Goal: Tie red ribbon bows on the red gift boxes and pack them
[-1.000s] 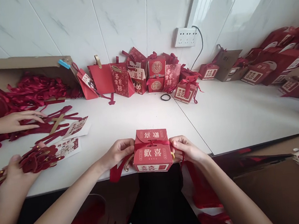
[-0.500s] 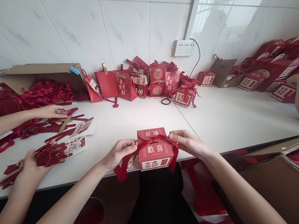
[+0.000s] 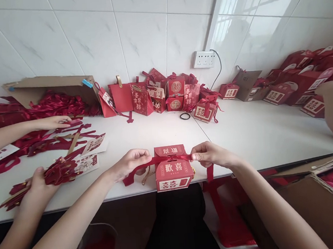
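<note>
A red gift box (image 3: 174,172) with pale Chinese lettering stands at the table's front edge in front of me. Across its top runs a dark red ribbon (image 3: 184,157), crossed in the middle and drawn out to both sides. My left hand (image 3: 134,161) pinches one end of it just left of the box; a tail dangles below the fingers. On the right, my right hand (image 3: 207,154) pinches the other end, its tail hanging down too. A gold cord (image 3: 146,176) shows by the box's left side.
At left, a co-worker's hands (image 3: 40,185) hold dark red strips over a pile of ribbons and cards. Finished-looking red boxes (image 3: 176,87) line the wall, with more stacked at right (image 3: 301,80). A cardboard carton (image 3: 325,191) stands lower right; a black ring (image 3: 184,116) lies mid-table.
My hands have pulled the ribbon ends outward, so the ribbon now lies straighter and tighter over the box top. The view has tipped slightly upward.
</note>
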Motion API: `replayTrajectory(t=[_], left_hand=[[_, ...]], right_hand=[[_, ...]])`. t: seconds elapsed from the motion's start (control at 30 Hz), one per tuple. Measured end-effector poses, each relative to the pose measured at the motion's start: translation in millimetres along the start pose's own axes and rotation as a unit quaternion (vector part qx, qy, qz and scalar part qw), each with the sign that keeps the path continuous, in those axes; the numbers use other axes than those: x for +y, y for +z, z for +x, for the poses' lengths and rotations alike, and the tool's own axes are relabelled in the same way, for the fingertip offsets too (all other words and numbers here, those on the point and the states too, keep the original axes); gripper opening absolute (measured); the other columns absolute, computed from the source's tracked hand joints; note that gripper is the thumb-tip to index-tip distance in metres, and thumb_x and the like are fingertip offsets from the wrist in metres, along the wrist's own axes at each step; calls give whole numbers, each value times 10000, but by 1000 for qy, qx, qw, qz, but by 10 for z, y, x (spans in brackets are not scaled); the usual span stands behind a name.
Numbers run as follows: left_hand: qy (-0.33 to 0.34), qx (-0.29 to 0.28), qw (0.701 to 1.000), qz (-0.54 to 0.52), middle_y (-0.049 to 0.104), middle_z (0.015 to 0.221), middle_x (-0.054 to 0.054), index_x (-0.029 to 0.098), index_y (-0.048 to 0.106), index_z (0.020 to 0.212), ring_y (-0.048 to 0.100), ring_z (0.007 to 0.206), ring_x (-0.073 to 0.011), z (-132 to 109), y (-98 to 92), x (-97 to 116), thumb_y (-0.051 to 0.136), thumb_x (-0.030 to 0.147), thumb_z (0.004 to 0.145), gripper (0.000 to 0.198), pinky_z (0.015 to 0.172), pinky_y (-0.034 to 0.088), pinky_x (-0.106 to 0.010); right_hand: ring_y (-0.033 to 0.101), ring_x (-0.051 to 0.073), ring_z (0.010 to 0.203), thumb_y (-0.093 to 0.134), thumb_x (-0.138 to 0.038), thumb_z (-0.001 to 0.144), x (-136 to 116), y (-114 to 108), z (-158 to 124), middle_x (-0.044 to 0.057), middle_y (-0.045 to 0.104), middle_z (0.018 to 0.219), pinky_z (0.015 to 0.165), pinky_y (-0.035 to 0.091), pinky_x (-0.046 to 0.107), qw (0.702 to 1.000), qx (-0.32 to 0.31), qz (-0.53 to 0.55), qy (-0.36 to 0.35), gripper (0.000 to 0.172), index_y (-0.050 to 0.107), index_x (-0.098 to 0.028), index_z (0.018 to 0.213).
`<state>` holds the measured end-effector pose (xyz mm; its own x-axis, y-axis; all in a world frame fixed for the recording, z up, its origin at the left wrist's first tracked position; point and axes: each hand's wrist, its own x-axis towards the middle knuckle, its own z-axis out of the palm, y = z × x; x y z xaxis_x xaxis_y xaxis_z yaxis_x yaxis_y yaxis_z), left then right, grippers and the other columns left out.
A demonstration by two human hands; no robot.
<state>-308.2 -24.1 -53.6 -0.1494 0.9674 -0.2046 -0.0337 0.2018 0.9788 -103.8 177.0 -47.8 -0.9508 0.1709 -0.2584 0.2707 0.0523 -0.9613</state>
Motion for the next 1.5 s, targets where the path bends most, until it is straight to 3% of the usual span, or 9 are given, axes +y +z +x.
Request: replayTrajectory(t=[0.2,0.37,0.5,0.7,0.9,1.27,1.5], left_hand=[[-29,-90,996,2,468,456,33,124,506,569,351,389,-39,85,-53,-91,723,475,637,418,387,255,-181],[14,-95,995,-13,544,451,13,138,496,566,431,359,-73,183,-58,-241,711,507,645,434,363,316,-198],[20,-95,995,-37,513,406,34,143,503,583,424,318,-80,209,-21,-307,686,557,649,457,342,309,-206],[24,-24,999,-31,465,394,63,166,390,520,379,319,-49,186,36,-326,719,545,609,510,337,262,-187],[3,-80,996,-27,492,409,58,173,382,541,397,336,-58,175,12,-297,705,549,626,503,360,292,-199],[-6,-76,996,-48,524,452,46,167,386,556,417,353,-58,171,-18,-315,707,486,661,464,359,302,-188],[-9,-108,992,-64,521,441,34,159,427,568,421,356,-63,172,-37,-303,693,483,676,434,369,309,-190]], right_hand=[[245,14,396,772,-479,596,116,-1,71,-99,329,430,387,141,188,999,-17,43,-13,430,514,-135,593],[158,-2,359,770,-498,599,391,119,202,-130,268,393,354,130,160,982,-58,177,-29,457,466,-157,586],[139,-7,338,764,-517,598,546,243,252,-130,278,382,332,115,152,969,-34,235,-65,479,438,-167,572],[175,3,319,745,-509,630,571,329,206,-119,301,364,320,138,156,964,44,234,-114,450,451,-173,573],[186,6,315,731,-523,636,575,321,185,-116,334,372,319,148,153,968,42,223,-103,439,463,-176,613],[212,7,319,722,-486,671,621,348,177,-107,366,393,314,166,146,964,68,225,-122,408,465,-174,618],[205,8,309,727,-493,661,625,337,172,-109,356,377,310,169,149,964,63,229,-119,417,454,-181,613]])
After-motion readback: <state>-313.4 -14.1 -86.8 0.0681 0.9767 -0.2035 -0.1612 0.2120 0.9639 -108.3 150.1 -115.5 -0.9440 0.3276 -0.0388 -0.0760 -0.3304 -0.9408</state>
